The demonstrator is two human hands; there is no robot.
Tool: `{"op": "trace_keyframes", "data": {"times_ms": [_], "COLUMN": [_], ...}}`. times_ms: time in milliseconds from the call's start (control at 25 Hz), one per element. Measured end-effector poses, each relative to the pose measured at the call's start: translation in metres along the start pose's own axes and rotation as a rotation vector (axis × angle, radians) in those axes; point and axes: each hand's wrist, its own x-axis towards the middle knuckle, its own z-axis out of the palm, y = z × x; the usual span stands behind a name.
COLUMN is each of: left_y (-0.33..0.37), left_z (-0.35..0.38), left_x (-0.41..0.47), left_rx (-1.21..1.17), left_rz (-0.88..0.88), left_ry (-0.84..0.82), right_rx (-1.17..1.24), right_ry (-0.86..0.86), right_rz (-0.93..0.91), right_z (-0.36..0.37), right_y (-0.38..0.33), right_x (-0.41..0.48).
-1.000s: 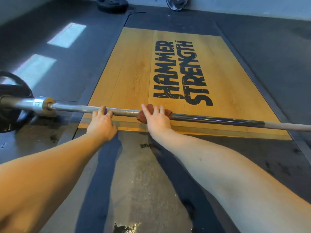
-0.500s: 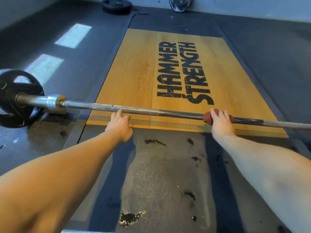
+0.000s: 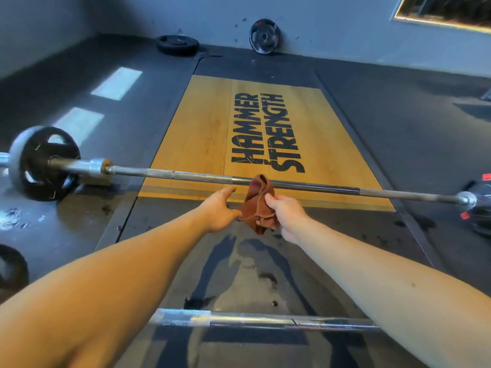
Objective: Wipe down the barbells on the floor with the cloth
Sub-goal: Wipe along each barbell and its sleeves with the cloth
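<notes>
Gripping cloth (image 3: pixel 256 205) in right hand (image 3: pixel 285 212), left hand (image 3: pixel 219 208) relaxed beside it, near barbell (image 3: pixel 252 318) ends behind forearms (image 3: pixel 398 301)

A yellow wooden lifting platform (image 3: pixel 202 134) lettered HAMMER STRENGTH lies ahead. Beyond its far edge a black weight plate (image 3: pixel 177 45) lies flat, and a second black plate (image 3: pixel 264 36) leans on the grey wall (image 3: pixel 332 27).
</notes>
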Motion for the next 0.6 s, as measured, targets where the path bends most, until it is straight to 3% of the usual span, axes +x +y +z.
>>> {"op": "trace_keyframes", "data": {"times_ms": [120, 440, 600], "left_y": [0.024, 0.058, 0.036], "left_z": [-0.022, -0.096, -0.091], "left_x": [-0.060, -0.216, -0.274], "left_rx": [-0.228, -0.251, -0.373], "left_rz": [0.007, -0.090, -0.196], "left_ry": [-0.040, 0.036, -0.077], "right_rx": [0.023, 0.070, -0.033], "right_ry": [-0.122, -0.342, -0.206], "right_rz": [0.013, 0.056, -0.005], "right_z": [0.020, 0.063, 0.076], "right_y": [-0.021, -0.046, -0.012], "right_x": [-0.071, -0.240, -0.285]}}
